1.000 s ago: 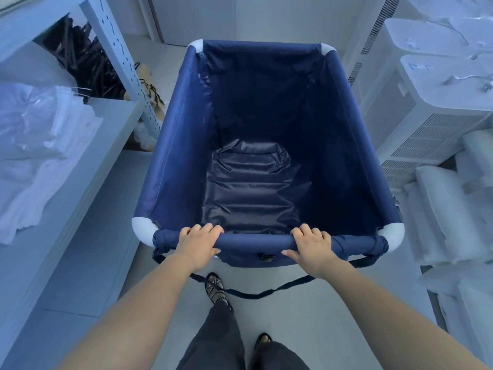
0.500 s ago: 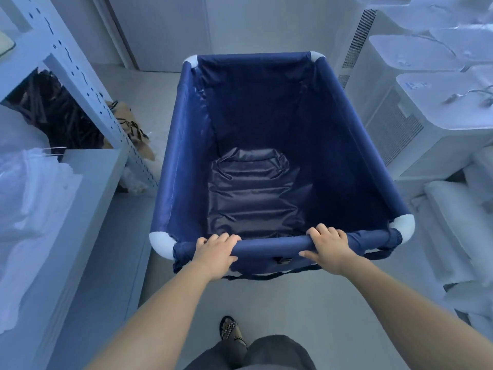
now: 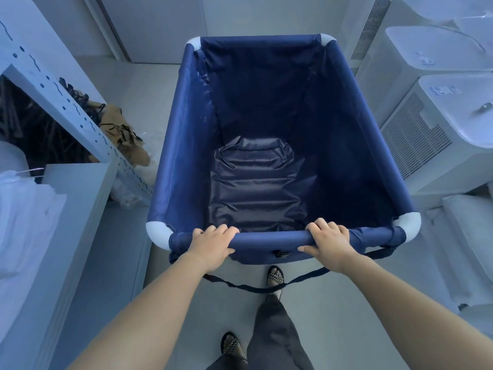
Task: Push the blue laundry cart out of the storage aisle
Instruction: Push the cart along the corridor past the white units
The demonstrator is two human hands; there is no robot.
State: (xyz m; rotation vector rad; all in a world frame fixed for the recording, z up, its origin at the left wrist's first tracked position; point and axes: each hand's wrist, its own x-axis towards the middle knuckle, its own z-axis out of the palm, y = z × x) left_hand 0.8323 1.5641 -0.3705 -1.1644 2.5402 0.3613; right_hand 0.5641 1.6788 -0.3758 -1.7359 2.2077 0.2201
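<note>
The blue laundry cart point(image 3: 186, 145) fills the middle of the view, a deep fabric bin with white plastic corners and nothing inside but its wrinkled dark floor. My left hand point(image 3: 210, 245) is wrapped over the near rim bar on its left part. My right hand point(image 3: 329, 241) grips the same bar on its right part. A dark strap point(image 3: 248, 287) hangs in a loop below the near rim. The cart's wheels are hidden.
A metal shelf unit point(image 3: 80, 198) with white linen point(image 3: 24, 222) lines the left side, its perforated post point(image 3: 88, 124) close to the cart. White machines point(image 3: 432, 124) and wrapped bundles point(image 3: 469, 244) line the right. A wall point(image 3: 160, 25) stands ahead. My sandalled feet are on the floor point(image 3: 333, 316) behind the cart.
The cart has rolled forward along the aisle and the shelf post and machines have slid back past it. My feet have stepped forward. Both hands have kept their hold on the rim bar.
</note>
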